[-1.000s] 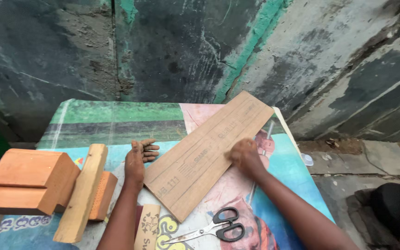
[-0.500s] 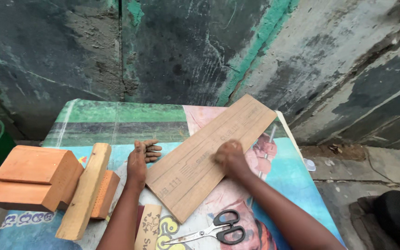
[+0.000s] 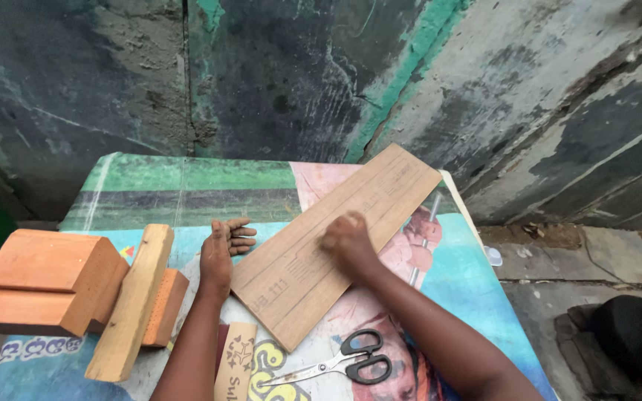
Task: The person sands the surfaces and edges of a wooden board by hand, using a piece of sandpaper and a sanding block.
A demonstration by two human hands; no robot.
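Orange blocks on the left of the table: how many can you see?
3. A large orange block sits on a flatter one at the table's left edge; a smaller third shows behind the leaning wooden bar. More could be hidden beneath.

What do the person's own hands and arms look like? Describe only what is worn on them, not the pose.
Both are bare. The left hand and its forearm show no glove, sleeve, watch or ring. The right hand is likewise ungloved, and the arm behind it is uncovered as far as the frame's lower edge. No bracelets, bandages or markings show on either.
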